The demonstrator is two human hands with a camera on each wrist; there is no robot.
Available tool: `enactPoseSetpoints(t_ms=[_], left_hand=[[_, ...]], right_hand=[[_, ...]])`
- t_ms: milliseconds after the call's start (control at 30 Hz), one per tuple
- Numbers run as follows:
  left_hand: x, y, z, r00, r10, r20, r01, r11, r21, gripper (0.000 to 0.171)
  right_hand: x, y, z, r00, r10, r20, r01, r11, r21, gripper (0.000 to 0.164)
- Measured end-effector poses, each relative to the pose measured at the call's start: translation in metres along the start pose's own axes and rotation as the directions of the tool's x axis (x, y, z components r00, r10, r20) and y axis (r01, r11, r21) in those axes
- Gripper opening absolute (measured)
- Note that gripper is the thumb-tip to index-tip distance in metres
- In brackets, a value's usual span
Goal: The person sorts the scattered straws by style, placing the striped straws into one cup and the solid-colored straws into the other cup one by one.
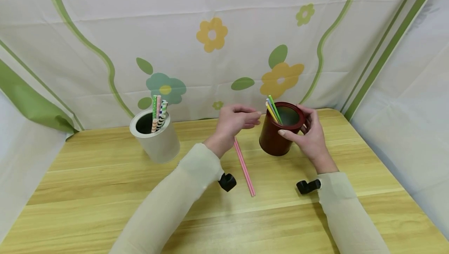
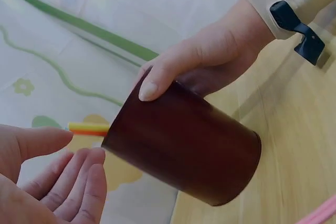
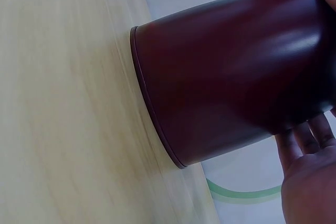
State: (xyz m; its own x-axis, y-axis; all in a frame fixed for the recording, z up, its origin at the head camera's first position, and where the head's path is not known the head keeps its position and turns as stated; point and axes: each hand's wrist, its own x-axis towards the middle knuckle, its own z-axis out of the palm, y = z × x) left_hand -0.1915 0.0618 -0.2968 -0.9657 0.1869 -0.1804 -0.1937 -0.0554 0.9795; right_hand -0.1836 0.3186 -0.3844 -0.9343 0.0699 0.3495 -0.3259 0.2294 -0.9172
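My right hand (image 1: 308,133) grips a dark red canister (image 1: 275,139) near its rim, thumb on the near side and fingers round the far side. Several thin straws (image 1: 273,109), yellow, green and blue, lean in the canister against its left rim. My left hand (image 1: 235,123) hovers just left of those straws, fingers loosely extended and apart from the thumb. In the left wrist view, its thumb tip overlaps the end of a yellow straw (image 2: 89,127). Pink straws (image 1: 245,170) lie side by side on the table below my left hand, their far ends hidden by it.
A white canister (image 1: 161,144) stands at the left of the wooden table (image 1: 87,191), holding several striped and dotted straws (image 1: 159,113). A flower-printed curtain (image 1: 175,31) hangs behind the table's far edge. Black wrist mounts (image 1: 227,182) stick out from both sleeves.
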Motion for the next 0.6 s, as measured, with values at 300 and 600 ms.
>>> enactPoseSetpoints(t_ms=[300, 600], left_hand=[[-0.006, -0.018, -0.038, 0.953, -0.195, 0.233, 0.147, 0.967, 0.207, 0.019], [-0.004, -0.057, -0.056, 0.963, -0.249, 0.101, 0.213, 0.937, 0.277, 0.017]], right_hand=[[0.0, -0.001, 0.0, 1.0, 0.008, 0.003, -0.008, 1.0, -0.006, 0.085], [0.0, -0.002, 0.001, 1.0, 0.011, 0.001, -0.011, 1.0, 0.006, 0.086]])
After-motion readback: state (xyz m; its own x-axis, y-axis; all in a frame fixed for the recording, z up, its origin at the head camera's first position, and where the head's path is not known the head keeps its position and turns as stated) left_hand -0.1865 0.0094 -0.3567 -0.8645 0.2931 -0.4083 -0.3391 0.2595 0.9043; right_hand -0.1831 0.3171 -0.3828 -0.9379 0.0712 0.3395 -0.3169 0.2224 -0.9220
